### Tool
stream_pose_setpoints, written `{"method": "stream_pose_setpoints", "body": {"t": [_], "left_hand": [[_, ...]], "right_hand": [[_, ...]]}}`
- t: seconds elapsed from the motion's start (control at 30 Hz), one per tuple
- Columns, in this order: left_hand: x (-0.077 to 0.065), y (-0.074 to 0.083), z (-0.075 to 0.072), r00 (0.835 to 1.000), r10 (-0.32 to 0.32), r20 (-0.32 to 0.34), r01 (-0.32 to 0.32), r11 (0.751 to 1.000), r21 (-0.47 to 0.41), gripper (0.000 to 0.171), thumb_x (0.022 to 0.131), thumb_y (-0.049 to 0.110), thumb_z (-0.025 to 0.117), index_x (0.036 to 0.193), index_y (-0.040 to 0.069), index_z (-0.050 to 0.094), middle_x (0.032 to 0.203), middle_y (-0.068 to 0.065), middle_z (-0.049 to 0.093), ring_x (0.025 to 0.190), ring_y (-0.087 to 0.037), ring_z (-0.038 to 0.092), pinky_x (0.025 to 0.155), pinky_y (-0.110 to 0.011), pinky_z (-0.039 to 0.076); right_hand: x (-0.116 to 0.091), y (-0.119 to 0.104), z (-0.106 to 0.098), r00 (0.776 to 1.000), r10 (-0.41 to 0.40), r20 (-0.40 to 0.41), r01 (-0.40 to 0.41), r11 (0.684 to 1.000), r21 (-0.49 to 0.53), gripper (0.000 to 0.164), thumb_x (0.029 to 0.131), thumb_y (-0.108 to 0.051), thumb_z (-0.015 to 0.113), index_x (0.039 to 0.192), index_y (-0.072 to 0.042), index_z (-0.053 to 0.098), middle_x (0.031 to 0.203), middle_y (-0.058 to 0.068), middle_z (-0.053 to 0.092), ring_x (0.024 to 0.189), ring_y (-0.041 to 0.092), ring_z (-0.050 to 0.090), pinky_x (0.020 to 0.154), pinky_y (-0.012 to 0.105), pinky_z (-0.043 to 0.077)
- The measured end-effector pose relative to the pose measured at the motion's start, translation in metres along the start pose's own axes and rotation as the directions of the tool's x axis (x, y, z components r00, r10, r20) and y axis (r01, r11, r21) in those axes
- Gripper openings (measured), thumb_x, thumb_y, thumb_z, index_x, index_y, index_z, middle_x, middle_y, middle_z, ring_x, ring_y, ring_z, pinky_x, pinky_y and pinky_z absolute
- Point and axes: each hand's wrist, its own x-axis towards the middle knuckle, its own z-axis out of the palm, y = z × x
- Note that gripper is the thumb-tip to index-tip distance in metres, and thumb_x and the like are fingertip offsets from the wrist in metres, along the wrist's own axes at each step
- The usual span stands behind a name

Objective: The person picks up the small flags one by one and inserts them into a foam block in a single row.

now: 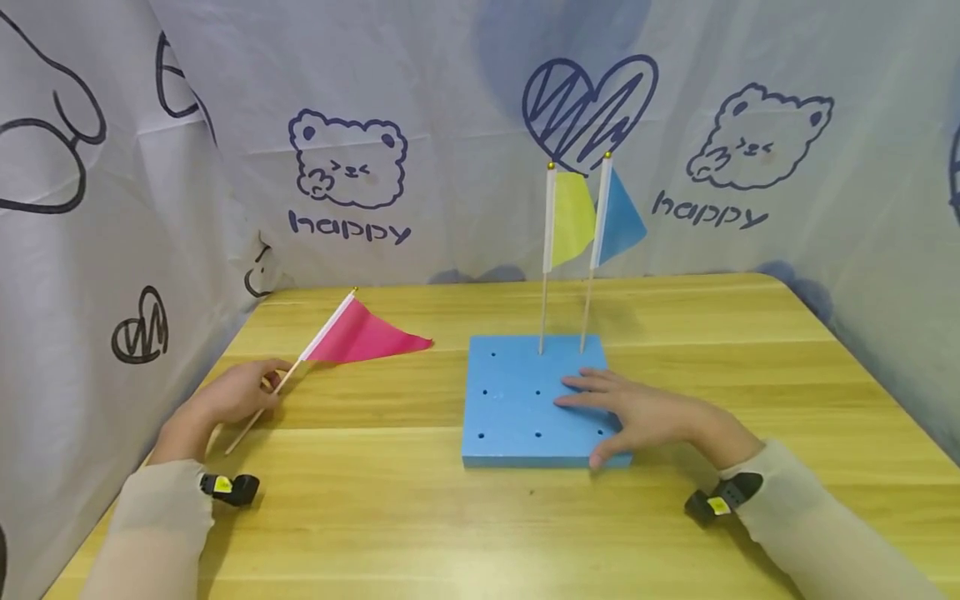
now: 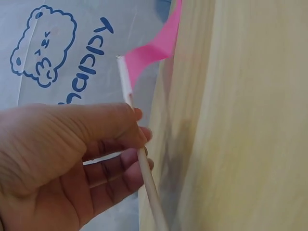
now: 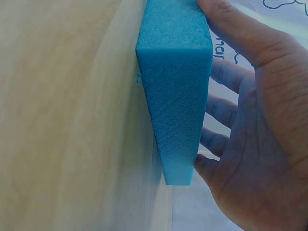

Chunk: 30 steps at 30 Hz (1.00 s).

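Observation:
At the left of the head view my left hand (image 1: 243,393) pinches the wooden stick of a pink pennant flag (image 1: 365,333) between thumb and fingers. The stick slants, its cloth pointing right; the left wrist view shows the thumb over the stick (image 2: 151,192). A blue foam block (image 1: 510,412) with several small holes lies on the table. My right hand (image 1: 648,414) rests on its right side, fingers spread over the top and thumb at the front edge. A yellow flag (image 1: 570,218) and a blue flag (image 1: 618,218) stand upright in the block's back holes.
The wooden table (image 1: 375,517) reaches back to a white curtain (image 1: 465,167) printed with bears and hearts. More curtain hangs along both sides. A black wrist camera (image 1: 236,490) is strapped over the left sleeve, and another wrist camera (image 1: 708,504) over the right.

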Motion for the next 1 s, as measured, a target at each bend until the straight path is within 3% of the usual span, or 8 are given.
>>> {"method": "stream_pose_setpoints", "body": {"t": [0.3,0.73,1.0], "left_hand": [[0.002,0.008,-0.005,0.997,0.011,-0.078,-0.015,0.998,-0.054,0.049,0.084,-0.003,0.063,0.131,-0.010,0.049,0.093,-0.012,0.061,0.078,-0.019,0.056,0.065,-0.032,0.047],[0.006,0.030,-0.012,0.990,0.014,-0.138,-0.025,0.996,-0.082,0.047,0.090,-0.001,0.061,0.135,-0.007,0.047,0.100,-0.013,0.059,0.093,-0.028,0.061,0.076,-0.038,0.051],[0.007,0.040,-0.012,0.985,-0.002,-0.171,-0.025,0.988,-0.154,0.050,0.093,0.000,0.060,0.140,-0.005,0.043,0.107,-0.017,0.059,0.099,-0.032,0.060,0.078,-0.038,0.052]], "right_hand": [[0.000,0.002,0.002,1.000,-0.021,-0.013,0.020,1.000,-0.011,0.090,0.076,-0.063,0.072,0.149,-0.019,0.043,0.159,0.011,0.025,0.145,0.043,0.012,0.111,0.064,0.016],[0.001,0.003,0.002,1.000,-0.014,-0.011,0.014,1.000,-0.019,0.092,0.075,-0.066,0.070,0.150,-0.020,0.043,0.159,0.010,0.025,0.146,0.041,0.011,0.112,0.062,0.015],[0.001,0.003,0.001,1.000,-0.014,-0.019,0.014,1.000,-0.015,0.091,0.076,-0.065,0.071,0.150,-0.020,0.043,0.159,0.010,0.024,0.146,0.041,0.012,0.112,0.063,0.015]]}}
